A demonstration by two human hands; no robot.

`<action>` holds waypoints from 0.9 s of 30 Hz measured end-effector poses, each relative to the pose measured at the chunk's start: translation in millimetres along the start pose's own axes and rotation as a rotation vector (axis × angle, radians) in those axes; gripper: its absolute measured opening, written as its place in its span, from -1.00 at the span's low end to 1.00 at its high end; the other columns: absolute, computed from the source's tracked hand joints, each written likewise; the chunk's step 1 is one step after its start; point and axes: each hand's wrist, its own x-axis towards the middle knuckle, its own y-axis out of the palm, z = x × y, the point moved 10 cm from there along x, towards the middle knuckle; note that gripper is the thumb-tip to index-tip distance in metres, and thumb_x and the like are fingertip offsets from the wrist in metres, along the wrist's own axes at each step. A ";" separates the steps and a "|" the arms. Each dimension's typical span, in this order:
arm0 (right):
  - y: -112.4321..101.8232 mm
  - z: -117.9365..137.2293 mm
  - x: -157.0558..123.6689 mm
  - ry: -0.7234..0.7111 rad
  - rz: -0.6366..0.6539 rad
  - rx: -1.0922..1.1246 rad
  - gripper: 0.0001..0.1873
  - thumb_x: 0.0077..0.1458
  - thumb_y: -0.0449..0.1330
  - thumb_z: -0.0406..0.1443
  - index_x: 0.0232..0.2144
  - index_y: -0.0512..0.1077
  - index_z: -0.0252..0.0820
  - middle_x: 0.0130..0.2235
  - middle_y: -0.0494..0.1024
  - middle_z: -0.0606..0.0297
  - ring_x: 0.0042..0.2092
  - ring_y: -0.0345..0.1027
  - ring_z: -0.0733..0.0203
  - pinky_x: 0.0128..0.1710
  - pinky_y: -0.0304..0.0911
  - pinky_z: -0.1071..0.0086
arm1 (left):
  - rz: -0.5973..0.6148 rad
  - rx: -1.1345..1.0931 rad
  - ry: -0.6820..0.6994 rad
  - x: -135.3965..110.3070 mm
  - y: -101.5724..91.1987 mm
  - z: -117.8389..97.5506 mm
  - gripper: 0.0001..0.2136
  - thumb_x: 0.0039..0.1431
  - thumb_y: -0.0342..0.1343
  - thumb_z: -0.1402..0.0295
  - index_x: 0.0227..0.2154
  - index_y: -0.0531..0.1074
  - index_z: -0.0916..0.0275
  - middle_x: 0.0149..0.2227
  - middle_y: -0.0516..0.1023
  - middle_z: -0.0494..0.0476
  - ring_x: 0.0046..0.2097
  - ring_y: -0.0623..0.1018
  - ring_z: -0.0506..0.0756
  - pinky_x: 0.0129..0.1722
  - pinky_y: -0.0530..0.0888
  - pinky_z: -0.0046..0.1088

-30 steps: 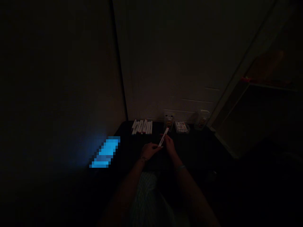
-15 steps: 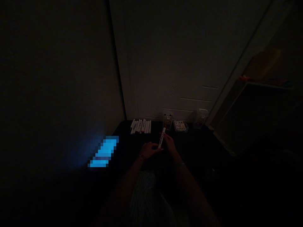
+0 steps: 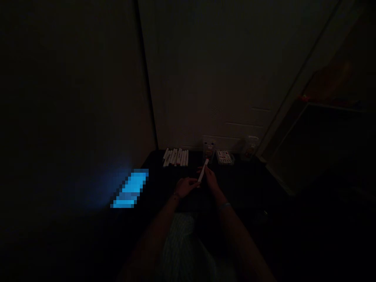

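A white marker (image 3: 203, 171) is held at a slant over the dark table, its upper end leaning right. My right hand (image 3: 210, 177) is closed around its upper part from the right side. At the marker's lower end, the fingers of my left hand (image 3: 186, 186) pinch it from the left. Just beyond my hands stands a clear plastic case (image 3: 209, 148) with a printed label. To the left lies a row of several white markers (image 3: 175, 157) side by side. Dim light hides the finer detail of my fingers.
Right of the clear case sits a holder packed with small white pieces (image 3: 225, 157). Another clear container (image 3: 250, 149) stands at the table's back right corner. A glowing blue, pixelated screen (image 3: 131, 188) is on the left. Behind the dark table (image 3: 241, 184) rises a wall (image 3: 217, 78).
The marker has turned in my hands, so its dark print no longer shows, and it leans a little more to the right. The picture is dimmer.
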 end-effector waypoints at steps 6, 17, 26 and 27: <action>1.4 -3.7 -0.2 0.022 0.002 -0.025 -0.48 -0.04 -0.03 0.05 -0.26 0.41 -0.22 -0.42 0.50 0.26 -0.45 0.29 0.31 -0.47 0.15 0.48 | -0.003 0.175 0.001 -2.1 -3.2 -5.2 -0.58 -0.02 -0.16 -0.06 -0.30 0.47 0.03 -0.32 0.54 -0.06 -0.25 0.45 0.04 -0.23 0.23 -0.51; 0.5 -5.2 2.6 0.016 -0.040 -0.094 -0.47 -0.09 0.01 0.07 -0.32 0.44 -0.24 -0.48 0.48 0.27 -0.48 0.27 0.31 -0.49 0.13 0.49 | -0.030 0.232 0.008 -2.3 -4.7 -6.2 -0.54 -0.08 -0.15 -0.12 -0.36 0.49 0.03 -0.37 0.52 -0.03 -0.30 0.43 0.04 -0.29 0.21 -0.51; 7.6 -4.2 2.0 0.026 0.030 -0.156 -0.36 -0.05 -0.10 0.11 -0.16 0.41 -0.22 -0.48 0.47 0.28 -0.46 0.26 0.31 -0.47 0.13 0.49 | 0.009 0.129 -0.015 -0.2 0.1 -1.0 -0.54 -0.12 -0.11 -0.13 -0.43 0.50 0.09 -0.42 0.53 -0.06 -0.38 0.43 -0.01 -0.39 0.21 -0.56; 8.1 -5.1 2.3 0.026 0.039 -0.161 -0.36 -0.05 -0.10 0.11 -0.17 0.41 -0.23 -0.49 0.47 0.28 -0.46 0.26 0.31 -0.47 0.13 0.49 | 0.012 0.130 -0.021 0.1 0.7 0.1 -0.54 -0.12 -0.11 -0.13 -0.44 0.50 0.10 -0.42 0.53 -0.06 -0.38 0.43 -0.01 -0.39 0.21 -0.56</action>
